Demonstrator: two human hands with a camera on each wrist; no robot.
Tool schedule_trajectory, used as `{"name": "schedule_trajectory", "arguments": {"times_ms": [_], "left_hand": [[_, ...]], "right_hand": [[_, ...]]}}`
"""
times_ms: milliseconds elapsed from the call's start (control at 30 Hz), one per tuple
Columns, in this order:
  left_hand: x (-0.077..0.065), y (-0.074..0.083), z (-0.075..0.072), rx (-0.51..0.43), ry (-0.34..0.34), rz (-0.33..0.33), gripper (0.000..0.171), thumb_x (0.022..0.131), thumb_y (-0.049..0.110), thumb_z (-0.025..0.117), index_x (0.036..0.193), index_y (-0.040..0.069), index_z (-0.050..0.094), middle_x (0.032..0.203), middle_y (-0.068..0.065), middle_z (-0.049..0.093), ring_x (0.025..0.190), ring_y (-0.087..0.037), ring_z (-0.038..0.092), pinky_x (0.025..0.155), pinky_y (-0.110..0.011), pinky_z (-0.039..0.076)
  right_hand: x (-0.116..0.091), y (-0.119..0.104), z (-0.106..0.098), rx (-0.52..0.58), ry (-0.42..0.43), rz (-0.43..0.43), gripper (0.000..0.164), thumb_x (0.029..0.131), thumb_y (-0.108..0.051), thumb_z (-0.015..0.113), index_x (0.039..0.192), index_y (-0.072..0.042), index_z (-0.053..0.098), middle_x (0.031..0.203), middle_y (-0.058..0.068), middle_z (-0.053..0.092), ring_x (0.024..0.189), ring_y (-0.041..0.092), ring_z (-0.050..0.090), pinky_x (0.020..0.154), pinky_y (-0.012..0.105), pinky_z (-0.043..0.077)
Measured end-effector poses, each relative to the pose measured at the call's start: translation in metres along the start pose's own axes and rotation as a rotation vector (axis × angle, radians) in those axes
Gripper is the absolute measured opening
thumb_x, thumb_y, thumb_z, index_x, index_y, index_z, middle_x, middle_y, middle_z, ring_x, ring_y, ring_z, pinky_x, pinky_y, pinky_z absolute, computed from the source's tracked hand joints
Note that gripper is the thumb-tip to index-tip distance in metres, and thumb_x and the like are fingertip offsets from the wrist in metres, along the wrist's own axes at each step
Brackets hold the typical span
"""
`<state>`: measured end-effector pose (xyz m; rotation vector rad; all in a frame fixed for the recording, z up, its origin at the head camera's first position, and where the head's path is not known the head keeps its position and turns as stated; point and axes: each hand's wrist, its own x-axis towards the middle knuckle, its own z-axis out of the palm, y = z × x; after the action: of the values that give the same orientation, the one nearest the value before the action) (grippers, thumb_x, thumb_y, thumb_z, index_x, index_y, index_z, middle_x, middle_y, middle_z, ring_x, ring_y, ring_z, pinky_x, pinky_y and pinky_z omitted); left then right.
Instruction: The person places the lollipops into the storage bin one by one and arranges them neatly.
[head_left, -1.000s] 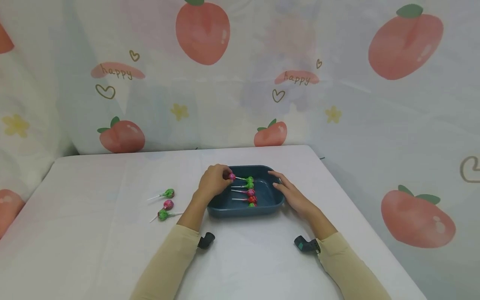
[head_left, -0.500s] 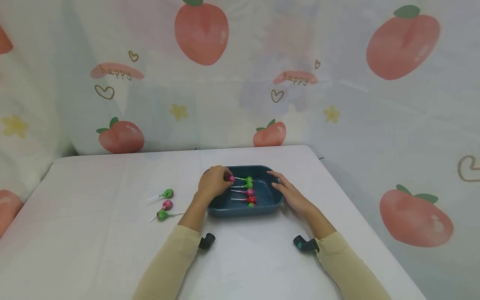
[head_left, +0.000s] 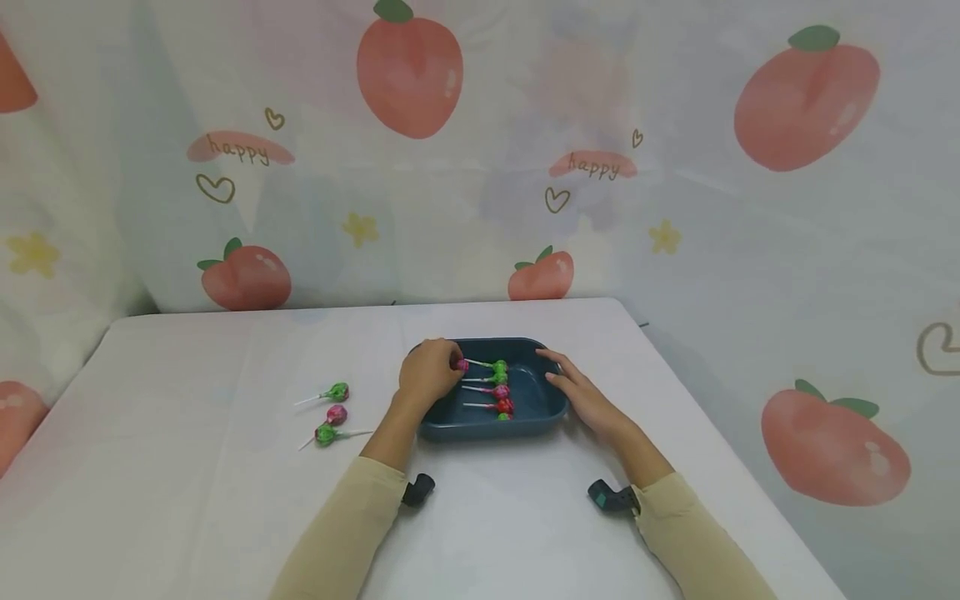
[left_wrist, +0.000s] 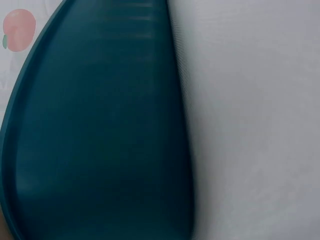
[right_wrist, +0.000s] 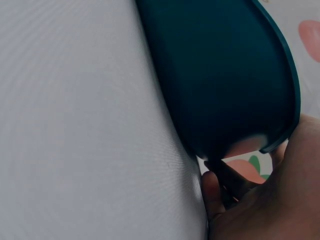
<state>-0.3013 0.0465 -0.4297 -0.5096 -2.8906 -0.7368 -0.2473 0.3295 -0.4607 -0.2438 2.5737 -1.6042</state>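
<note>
In the head view, a dark blue tray [head_left: 536, 408] sits on the white table. My left hand [head_left: 429, 371] reaches over its left end and pinches a pink lollipop [head_left: 462, 364] by the head; the fingers partly hide it. Beside it, several lollipops lie in a row with their sticks pointing left, among them a green one [head_left: 500, 366], a pink one [head_left: 500, 391] and a red one [head_left: 505, 406]. My right hand [head_left: 588, 402] holds the tray's right end, thumb at the rim. The right wrist view shows its curled fingers [right_wrist: 212, 192] below that end.
Left of the tray, on the table [head_left: 187, 467], lie a green lollipop [head_left: 339, 392], a pink lollipop [head_left: 337, 413] and another green lollipop [head_left: 326, 434]. A printed cloth [head_left: 465, 208] hangs behind the table. Each wrist wears a dark camera [head_left: 611, 497].
The head view has tipped slightly, shifting everything a little down. Both hands keep nearly the same places, the left still pinching the pink lollipop and the right still at the tray's end.
</note>
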Motion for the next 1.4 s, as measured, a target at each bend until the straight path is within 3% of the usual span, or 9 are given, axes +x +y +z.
{"name": "schedule_trajectory", "arguments": {"times_ms": [233,600,767,1067,1400], "left_hand": [[0.0002,0.0003,0.0040,0.036,0.004,-0.023,0.015,0.092,0.019,0.080,0.105,0.011,0.079,0.091,-0.002,0.073,0.086,-0.019,0.065,0.081,-0.040,0.054],[-0.0006,0.0017,0.0062,0.142,-0.025,0.015,0.006,0.093,0.018,0.079,0.094,0.012,0.077,0.085,0.001,0.069,0.078,-0.017,0.062,0.074,-0.037,0.055],[-0.0013,0.0030,0.0052,0.161,-0.017,0.027,0.006,0.093,0.015,0.079,0.097,0.012,0.078,0.089,0.000,0.072,0.080,-0.017,0.065,0.075,-0.037,0.056],[-0.0019,0.0047,0.0013,0.073,0.001,-0.004,0.017,0.094,0.000,0.070,0.105,0.010,0.078,0.094,-0.003,0.072,0.090,-0.019,0.066,0.084,-0.039,0.055],[-0.0013,-0.0030,-0.0013,-0.054,0.007,0.037,0.021,0.090,0.007,0.081,0.110,0.009,0.077,0.102,-0.005,0.074,0.099,-0.022,0.068,0.091,-0.042,0.053]], "right_hand": [[-0.0002,0.0010,0.0000,-0.006,0.002,-0.003,0.048,0.112,-0.039,0.041,0.159,-0.032,0.036,0.171,0.007,0.015,0.156,0.037,0.002,0.116,0.070,0.004],[-0.0005,0.0038,0.0001,-0.003,-0.001,-0.005,0.048,0.112,-0.039,0.041,0.159,-0.032,0.036,0.171,0.007,0.015,0.156,0.037,0.002,0.115,0.070,0.003],[-0.0009,0.0032,-0.0010,-0.006,-0.002,-0.008,0.049,0.112,-0.039,0.042,0.160,-0.031,0.036,0.171,0.007,0.015,0.156,0.038,0.003,0.115,0.071,0.004],[-0.0001,0.0009,-0.0012,-0.010,-0.001,0.003,0.048,0.112,-0.039,0.042,0.159,-0.032,0.036,0.171,0.007,0.014,0.156,0.038,0.002,0.115,0.071,0.004],[0.0014,0.0021,-0.0012,-0.014,-0.002,0.004,0.048,0.112,-0.040,0.041,0.159,-0.033,0.036,0.171,0.007,0.014,0.156,0.039,0.002,0.115,0.071,0.005]]}}
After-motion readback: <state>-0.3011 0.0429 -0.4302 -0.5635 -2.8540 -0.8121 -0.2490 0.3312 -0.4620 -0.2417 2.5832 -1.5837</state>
